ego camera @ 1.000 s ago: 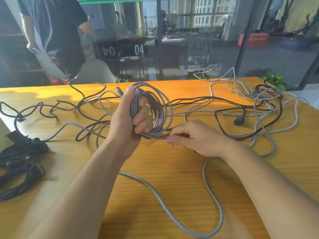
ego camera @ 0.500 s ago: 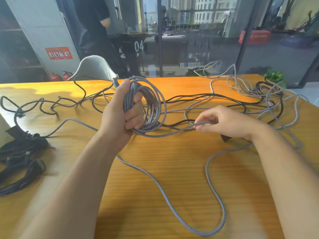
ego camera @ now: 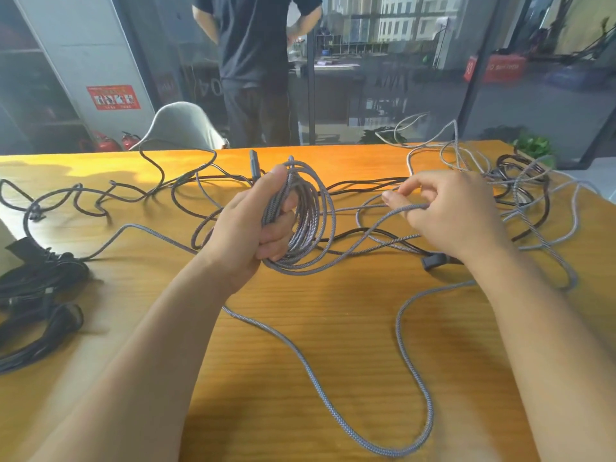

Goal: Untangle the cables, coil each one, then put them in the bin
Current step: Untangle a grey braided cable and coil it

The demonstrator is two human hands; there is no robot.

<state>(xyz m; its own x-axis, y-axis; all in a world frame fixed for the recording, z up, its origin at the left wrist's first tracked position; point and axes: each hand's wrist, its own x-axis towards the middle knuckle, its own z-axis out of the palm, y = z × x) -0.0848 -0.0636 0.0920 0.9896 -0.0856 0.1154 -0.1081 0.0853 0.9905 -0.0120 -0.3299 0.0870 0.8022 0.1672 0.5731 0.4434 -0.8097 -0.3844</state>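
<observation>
My left hand (ego camera: 253,225) grips a coil of grey braided cable (ego camera: 306,215) held upright above the wooden table (ego camera: 300,411). A grey plug (ego camera: 255,163) sticks up behind that hand. My right hand (ego camera: 446,215) pinches the free strand of the same cable to the right of the coil. The loose tail (ego camera: 413,371) of the cable loops across the near table. A tangle of grey and black cables (ego camera: 520,195) lies at the far right. More dark cable (ego camera: 100,198) trails across the far left. No bin is in view.
A bundle of black cables (ego camera: 36,301) lies at the left table edge. A black plug (ego camera: 433,261) rests under my right wrist. Behind the table stand a grey chair (ego camera: 180,128), a person in dark clothes (ego camera: 256,61) and a glass wall.
My right hand has slid along the strand, away from the coil to the right and upward. The coil in my left hand has stayed put. The person behind has walked to the right.
</observation>
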